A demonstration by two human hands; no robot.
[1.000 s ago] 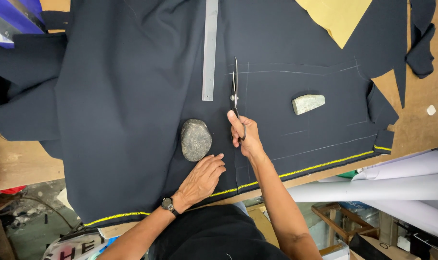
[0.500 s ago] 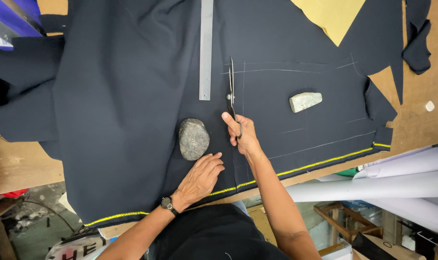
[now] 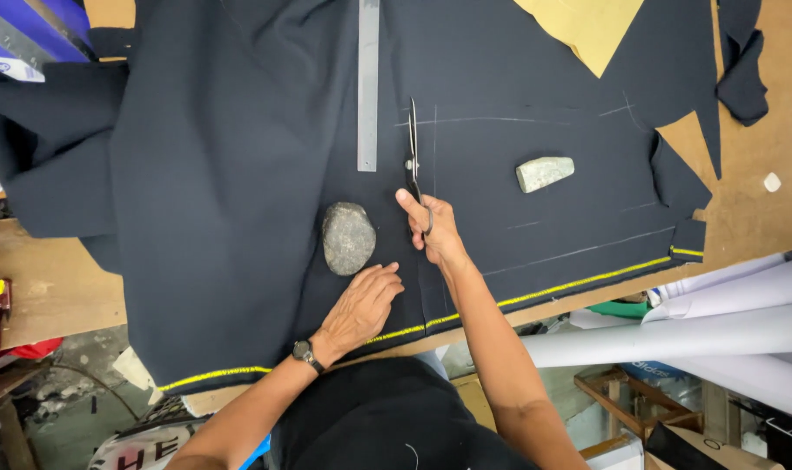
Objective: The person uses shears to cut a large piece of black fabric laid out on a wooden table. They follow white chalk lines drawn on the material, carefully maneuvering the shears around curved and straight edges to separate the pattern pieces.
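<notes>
Head view looks straight down on dark navy fabric [image 3: 239,174] spread over a wooden surface [image 3: 761,130]. Taking the round grey stone [image 3: 348,237] as the landmark: the right hand [image 3: 431,228] is just to its right, fingers closed through the handles of the scissors [image 3: 412,157], whose blades point away from the person along a chalk line. The left hand [image 3: 361,306] lies just below the stone, open and flat, pressing the cloth. A metal ruler [image 3: 367,83] lies above the stone; a smaller pale stone [image 3: 545,172] sits well to its right. The cut looks partway up from the yellow-edged hem [image 3: 579,280], so this seems the cutting step; the next stroke calls for keeping the blades on the chalk while the flat hand holds the cloth taut.
</notes>
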